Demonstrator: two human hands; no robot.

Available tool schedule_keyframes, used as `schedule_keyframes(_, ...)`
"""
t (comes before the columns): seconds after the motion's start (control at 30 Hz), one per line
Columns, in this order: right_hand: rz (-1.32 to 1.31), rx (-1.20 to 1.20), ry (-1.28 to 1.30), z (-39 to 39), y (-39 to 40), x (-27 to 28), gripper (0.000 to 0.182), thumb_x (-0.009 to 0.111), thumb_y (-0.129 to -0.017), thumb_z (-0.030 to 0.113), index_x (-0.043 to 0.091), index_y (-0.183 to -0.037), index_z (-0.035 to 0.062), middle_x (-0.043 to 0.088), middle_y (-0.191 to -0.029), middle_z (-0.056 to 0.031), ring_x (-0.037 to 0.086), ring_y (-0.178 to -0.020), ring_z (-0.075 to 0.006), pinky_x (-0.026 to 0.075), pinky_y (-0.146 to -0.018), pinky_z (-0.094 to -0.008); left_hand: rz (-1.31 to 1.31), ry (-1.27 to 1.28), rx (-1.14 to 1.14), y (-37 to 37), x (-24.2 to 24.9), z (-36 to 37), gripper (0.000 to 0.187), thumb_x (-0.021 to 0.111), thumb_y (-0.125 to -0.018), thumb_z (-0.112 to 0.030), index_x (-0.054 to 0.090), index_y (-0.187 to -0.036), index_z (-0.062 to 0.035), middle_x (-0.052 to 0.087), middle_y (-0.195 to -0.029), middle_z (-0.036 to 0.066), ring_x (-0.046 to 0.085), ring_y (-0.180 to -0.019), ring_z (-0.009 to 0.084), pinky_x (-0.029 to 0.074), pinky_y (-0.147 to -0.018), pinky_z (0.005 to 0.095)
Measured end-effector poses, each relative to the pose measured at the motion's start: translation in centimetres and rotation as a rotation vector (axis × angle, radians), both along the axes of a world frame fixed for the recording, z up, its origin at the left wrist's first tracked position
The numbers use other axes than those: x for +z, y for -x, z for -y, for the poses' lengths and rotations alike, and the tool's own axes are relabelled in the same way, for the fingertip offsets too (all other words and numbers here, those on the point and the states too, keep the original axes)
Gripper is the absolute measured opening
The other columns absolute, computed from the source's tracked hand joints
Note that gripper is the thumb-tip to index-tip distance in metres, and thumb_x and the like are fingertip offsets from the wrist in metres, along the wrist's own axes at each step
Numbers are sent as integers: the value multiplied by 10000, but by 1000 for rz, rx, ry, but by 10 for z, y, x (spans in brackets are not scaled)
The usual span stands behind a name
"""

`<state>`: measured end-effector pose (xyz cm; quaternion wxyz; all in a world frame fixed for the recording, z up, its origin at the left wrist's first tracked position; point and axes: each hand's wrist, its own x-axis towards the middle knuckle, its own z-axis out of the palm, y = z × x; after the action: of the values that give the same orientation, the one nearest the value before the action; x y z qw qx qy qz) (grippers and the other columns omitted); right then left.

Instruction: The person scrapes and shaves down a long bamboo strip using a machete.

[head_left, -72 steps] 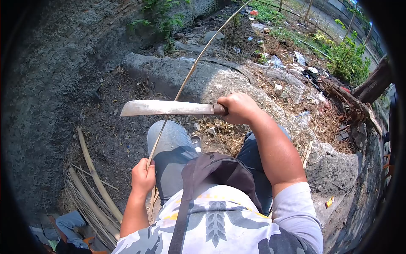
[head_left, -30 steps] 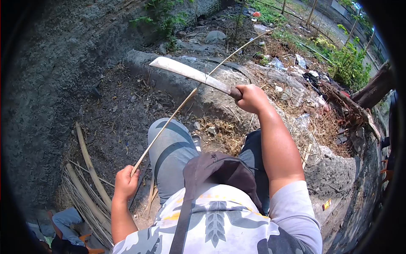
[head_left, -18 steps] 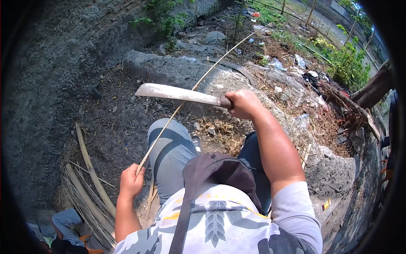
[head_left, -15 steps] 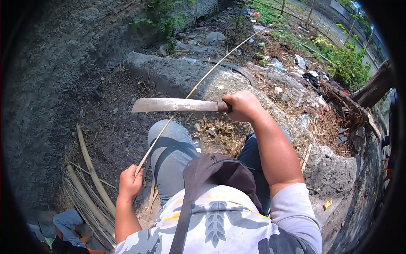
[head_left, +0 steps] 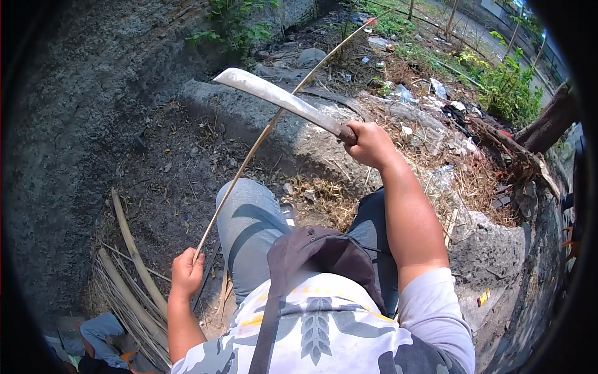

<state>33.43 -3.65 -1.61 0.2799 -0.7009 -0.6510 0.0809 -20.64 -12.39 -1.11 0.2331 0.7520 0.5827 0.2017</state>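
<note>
My right hand (head_left: 369, 144) is closed around the dark handle of a machete (head_left: 274, 95), whose broad blade points up and to the left. A long thin stick (head_left: 240, 171) slants from the lower left to the upper right, passing behind the blade. My left hand (head_left: 187, 272) grips the stick's near end, beside my left knee. Blade and stick cross near the stick's middle; they appear to touch there. Thick curved stalks (head_left: 134, 246) and a bundle of thin sticks (head_left: 118, 299) lie on the ground left of my left hand.
A rough wall (head_left: 68, 156) rises at the left. Ahead lies a stone ledge (head_left: 237, 106), with scattered litter (head_left: 405, 93) and dry grass beyond. A tree trunk (head_left: 548, 121) stands at the right. Another person's leg (head_left: 99, 333) shows at the lower left.
My right hand has moved slightly right, and the machete has swung upward and farther along the stick, its tip now higher. My left hand has lowered slightly, still holding the stick.
</note>
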Motion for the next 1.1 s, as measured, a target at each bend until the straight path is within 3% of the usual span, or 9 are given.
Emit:
schedule_keyframes(0.2, 258, 300, -175, -4, 20, 7, 147, 759, -759, 160, 667, -872, 137, 720, -836, -126, 704, -829, -391, 553, -728, -516, 38, -23, -14, 1, 2, 1, 303, 656, -1029, -202, 543, -827, -6, 490, -647, 140, 426, -591, 241, 411, -582, 388)
schedule_keyframes(0.33, -125, 29, -72, -12, -5, 0, 181, 748, -814, 137, 727, -988, 92, 713, -835, -179, 699, -759, -337, 544, -723, -439, 7, -15, -7, 5, 20, 9, 335, 652, -1035, -215, 516, -809, -8, 474, -646, 130, 410, -596, 233, 404, -579, 385)
schedule_keyframes(0.4, -312, -52, 45, -11, -20, 1, 212, 764, -838, 149, 708, -1012, 43, 701, -800, -76, 616, -738, -165, 508, -715, -372, -10, -10, -5, 6, 20, 9, 348, 650, -1039, -222, 508, -802, -10, 472, -644, 122, 404, -600, 220, 400, -577, 381)
schedule_keyframes(0.53, -518, 13, 201, -6, -14, 0, 196, 792, -846, 157, 641, -883, 39, 607, -767, 17, 534, -736, -120, 468, -685, -332, 2, 24, -16, 7, 3, 3, 372, 642, -1052, -244, 497, -798, -14, 464, -637, 94, 395, -615, 178, 388, -570, 369)
schedule_keyframes(0.67, -270, 237, 9, -1, 11, 4, 182, 792, -818, 141, 654, -891, 48, 660, -746, -97, 625, -695, -237, 499, -676, -394, 146, 94, -43, -10, -6, -1, 405, 623, -1073, -285, 480, -805, -17, 439, -644, 58, 383, -634, 140, 373, -563, 359)
schedule_keyframes(0.77, 56, 240, 104, 8, 32, 24, 267, 772, -704, 149, 727, -966, 129, 741, -895, -169, 711, -924, -397, 561, -800, -513, 129, 158, -65, -20, -2, -4, 437, 611, -1084, -327, 473, -806, -20, 427, -661, 46, 381, -652, 121, 372, -562, 352)
schedule_keyframes(0.9, 146, 263, 102, 9, 17, 23, 216, 752, -737, 161, 732, -951, 136, 740, -874, -163, 715, -896, -400, 563, -796, -508, 42, 140, -162, -21, 7, -2, 463, 596, -1087, -369, 497, -807, -13, 451, -656, 74, 413, -628, 161, 402, -573, 368)
schedule_keyframes(0.93, 43, 213, 45, 6, 6, 12, 155, 765, -773, 167, 704, -890, 85, 699, -788, -188, 689, -774, -408, 534, -691, -489, 15, 131, -195, -18, 7, 0, 471, 591, -1088, -379, 502, -807, -11, 456, -656, 81, 420, -622, 172, 408, -576, 372)
schedule_keyframes(1.1, -196, -34, 56, 1, -17, 13, 228, 753, -781, 151, 741, -995, 73, 721, -856, -202, 701, -790, -381, 537, -720, -446, 58, 156, -185, -20, 0, 4, 489, 571, -1094, -402, 517, -807, -10, 468, -659, 93, 438, -621, 202, 421, -587, 381)
